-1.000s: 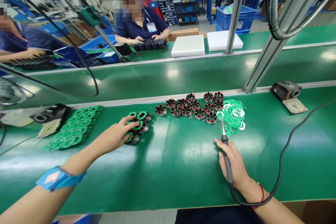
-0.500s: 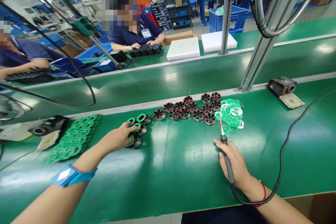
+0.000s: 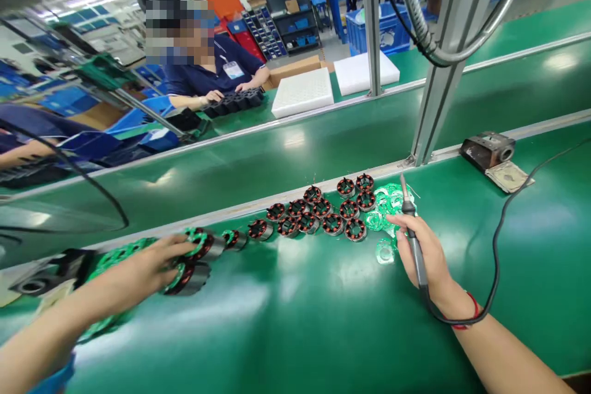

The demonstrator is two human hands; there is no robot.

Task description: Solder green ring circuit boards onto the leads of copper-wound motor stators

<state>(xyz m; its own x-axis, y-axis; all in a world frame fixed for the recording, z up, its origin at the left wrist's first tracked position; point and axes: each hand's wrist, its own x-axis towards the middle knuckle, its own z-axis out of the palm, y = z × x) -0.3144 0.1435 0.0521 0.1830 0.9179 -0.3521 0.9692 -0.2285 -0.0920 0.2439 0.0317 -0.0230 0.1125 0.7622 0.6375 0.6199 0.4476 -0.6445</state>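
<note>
Touching ring-topped coils (image 3: pixel 197 278) on the left of the table (image 3: pixel 295 320), your left hand (image 3: pixel 152 265) is stretched out; blur hides whether it grips. Your right hand (image 3: pixel 433 255) grasps a soldering iron (image 3: pixel 417 257), its tip pointing away from you, near loose green rings (image 3: pixel 385 197). Other coils (image 3: pixel 308 223) cluster between your hands; a metal stand (image 3: pixel 493 151) sits farther right.
</note>
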